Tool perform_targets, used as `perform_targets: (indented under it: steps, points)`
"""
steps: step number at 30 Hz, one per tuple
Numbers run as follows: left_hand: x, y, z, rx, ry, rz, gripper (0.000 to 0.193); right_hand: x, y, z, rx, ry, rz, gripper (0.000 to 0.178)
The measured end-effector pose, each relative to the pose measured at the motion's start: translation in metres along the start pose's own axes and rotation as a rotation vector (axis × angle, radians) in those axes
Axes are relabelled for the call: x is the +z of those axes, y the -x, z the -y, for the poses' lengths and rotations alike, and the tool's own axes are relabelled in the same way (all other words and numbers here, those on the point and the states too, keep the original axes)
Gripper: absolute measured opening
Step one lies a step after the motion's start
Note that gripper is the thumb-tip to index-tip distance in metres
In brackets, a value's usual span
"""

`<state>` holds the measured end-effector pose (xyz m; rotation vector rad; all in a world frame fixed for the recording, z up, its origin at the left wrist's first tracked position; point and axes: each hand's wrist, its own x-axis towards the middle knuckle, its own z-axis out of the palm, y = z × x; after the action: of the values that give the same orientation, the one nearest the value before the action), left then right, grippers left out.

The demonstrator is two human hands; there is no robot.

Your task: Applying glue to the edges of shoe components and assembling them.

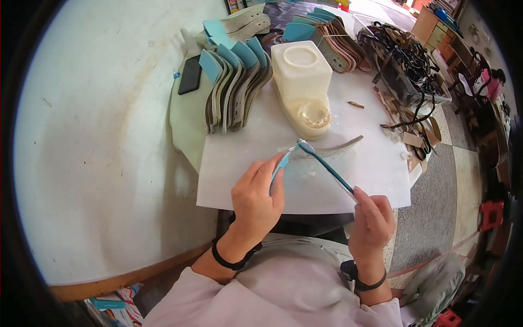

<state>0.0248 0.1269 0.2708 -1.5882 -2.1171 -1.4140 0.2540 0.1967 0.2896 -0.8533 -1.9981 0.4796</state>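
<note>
My left hand (256, 193) pinching sole (340, 146) by blue end, over white sheet (226, 169), just before bottle (299, 68); sole's long axis arching left to right, grey tip pointing right. My right hand (375, 223) gripping brush (332, 171), handle slanting up-left, head meeting sole.

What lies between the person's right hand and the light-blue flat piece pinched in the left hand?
The head view shows a slim teal stick-shaped tool: it runs from the right hand up toward the light-blue flat piece.
</note>
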Motion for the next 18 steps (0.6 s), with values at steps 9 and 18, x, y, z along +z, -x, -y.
perform_targets:
  steps: [9, 18]
  points:
    - [0.000, 0.000, 0.001, 0.006, -0.012, -0.008, 0.030, -0.016, 0.006, -0.012, 0.021, 0.100, 0.003, 0.041]
    - [0.001, 0.000, 0.002, 0.017, -0.017, -0.014, 0.031, -0.032, 0.000, -0.024, 0.100, 0.221, -0.101, 0.038]
